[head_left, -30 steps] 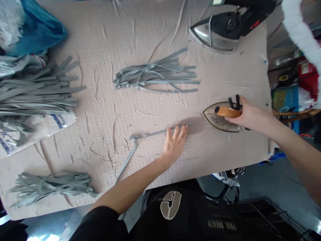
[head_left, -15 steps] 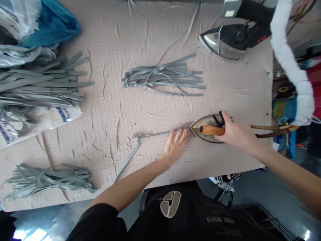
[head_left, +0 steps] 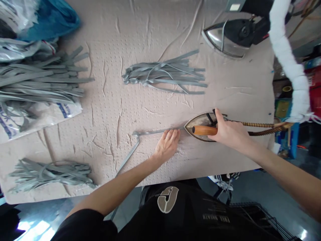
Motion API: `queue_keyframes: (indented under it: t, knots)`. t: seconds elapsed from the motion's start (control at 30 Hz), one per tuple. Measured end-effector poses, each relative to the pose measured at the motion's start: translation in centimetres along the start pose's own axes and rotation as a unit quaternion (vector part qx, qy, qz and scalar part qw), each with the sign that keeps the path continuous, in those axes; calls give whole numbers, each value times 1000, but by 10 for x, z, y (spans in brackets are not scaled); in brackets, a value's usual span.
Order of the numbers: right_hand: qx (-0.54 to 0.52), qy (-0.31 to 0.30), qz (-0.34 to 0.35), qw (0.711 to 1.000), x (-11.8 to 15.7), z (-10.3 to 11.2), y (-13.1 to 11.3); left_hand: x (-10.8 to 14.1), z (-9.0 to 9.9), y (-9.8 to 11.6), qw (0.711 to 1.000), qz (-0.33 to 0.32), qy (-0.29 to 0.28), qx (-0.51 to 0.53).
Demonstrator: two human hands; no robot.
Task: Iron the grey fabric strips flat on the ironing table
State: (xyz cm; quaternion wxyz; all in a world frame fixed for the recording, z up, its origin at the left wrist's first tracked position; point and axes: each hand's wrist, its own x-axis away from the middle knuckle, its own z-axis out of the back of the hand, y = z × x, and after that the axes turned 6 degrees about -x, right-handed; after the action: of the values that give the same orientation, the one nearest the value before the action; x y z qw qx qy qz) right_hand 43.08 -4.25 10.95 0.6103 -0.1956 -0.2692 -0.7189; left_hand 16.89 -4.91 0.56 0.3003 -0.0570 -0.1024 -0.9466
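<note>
Along the grey strip [head_left: 152,133], left hand [head_left: 167,144] half-curled (pinch unclear), I'd guide the iron [head_left: 203,130], gripped in my right hand [head_left: 227,132], straight.

The table cover [head_left: 155,107] is pinkish beige, its middle dotted in rows. Near the centre runs a grey strip [head_left: 150,133]; bundles [head_left: 163,74] at twelve and eight o'clock match it. Towards three, the iron [head_left: 199,121] carries an orange-brown handle [head_left: 204,130]; at six, a black shirt [head_left: 190,207] bears a taupe emblem [head_left: 167,199].
</note>
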Motion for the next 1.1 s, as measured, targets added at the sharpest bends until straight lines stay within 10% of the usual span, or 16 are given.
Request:
queue_keyframes:
  t: [0.53,1.1]
  knots:
    - [23,6,51,998,-1,11,-45,49,-2,-51,1000,-7,-9,-1]
    - [21,1,85,996,0,23,-104,96,-3,-104,993,-34,112,-28]
